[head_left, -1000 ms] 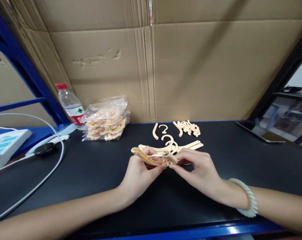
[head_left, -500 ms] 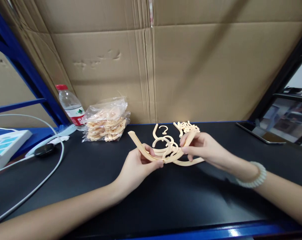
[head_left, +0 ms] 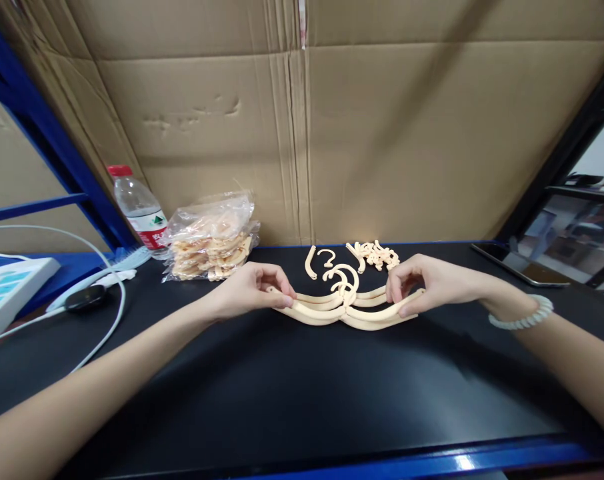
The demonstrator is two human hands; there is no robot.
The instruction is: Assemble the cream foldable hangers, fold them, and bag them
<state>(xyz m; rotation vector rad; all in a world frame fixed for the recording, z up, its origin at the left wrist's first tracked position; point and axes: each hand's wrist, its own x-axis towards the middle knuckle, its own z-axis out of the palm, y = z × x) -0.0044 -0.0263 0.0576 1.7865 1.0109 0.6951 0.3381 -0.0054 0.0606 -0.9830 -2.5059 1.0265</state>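
A cream-coloured clothes hanger (head_left: 317,313) lies on top of other hangers of the same kind, its two curved arms meeting in the middle. My left hand (head_left: 262,287) pinches its left arm near the end. My right hand (head_left: 422,283) grips the right arm near its tip, thumb in front. Overlapping hooks (head_left: 345,277) stand above the join. Behind the stack lie a loose curved hanger arm (head_left: 311,263), a single hook (head_left: 327,257) and a small heap of hooks (head_left: 379,255).
Clear bags of hanger parts (head_left: 207,247) sit at the back left beside a water bottle (head_left: 141,217). A white cable (head_left: 123,303) runs along the left to a power strip (head_left: 19,287). At the back right is a flat dark device (head_left: 517,265). Cardboard (head_left: 407,133) stands behind the black table (head_left: 302,407).
The hanger has come down from a raised, tilted position onto the others. My hands have moved apart, the left one leftward and up in view, the right one outward.
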